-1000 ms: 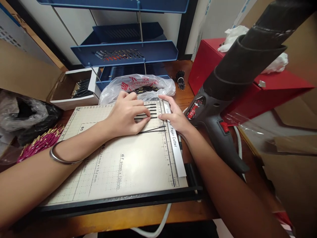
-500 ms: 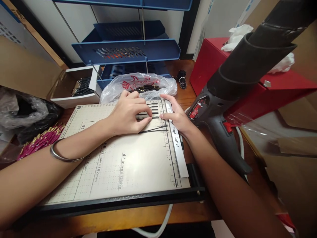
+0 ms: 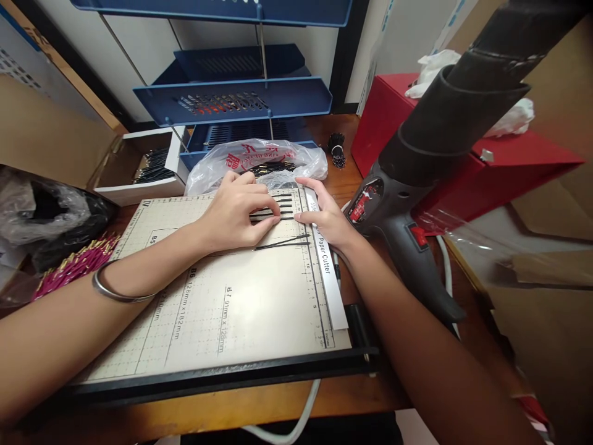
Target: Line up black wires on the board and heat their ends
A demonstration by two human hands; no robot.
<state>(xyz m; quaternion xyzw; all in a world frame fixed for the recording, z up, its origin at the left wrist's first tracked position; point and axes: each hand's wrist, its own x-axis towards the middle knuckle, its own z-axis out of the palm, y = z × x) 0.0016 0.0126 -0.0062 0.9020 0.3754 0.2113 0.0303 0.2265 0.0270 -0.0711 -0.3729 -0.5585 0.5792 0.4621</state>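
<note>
A cream paper cutter board (image 3: 259,296) with printed size grids lies in front of me. My left hand (image 3: 238,213) rests on its upper part, thumb and index finger pinched on a thin black cord (image 3: 286,218). Several short black cords (image 3: 283,202) lie in parallel just beyond those fingertips. My right hand (image 3: 327,219) lies over the white labelled strip (image 3: 330,284) at the board's right side. Its thumb and index finger are spread apart, the thumb tip close to the pinched cord's end. Nearer me, two loose black cords (image 3: 283,241) lie on the board.
Behind the board sit a clear plastic bag (image 3: 208,164) of dark cords, a white box (image 3: 178,154) and blue tray shelves (image 3: 231,99). A heat gun (image 3: 393,191) stands close on the right, before a red box (image 3: 375,120). Magenta cords (image 3: 74,266) lie at left.
The whole view has shifted slightly left. Both hands and the cords keep nearly the same places on the board.
</note>
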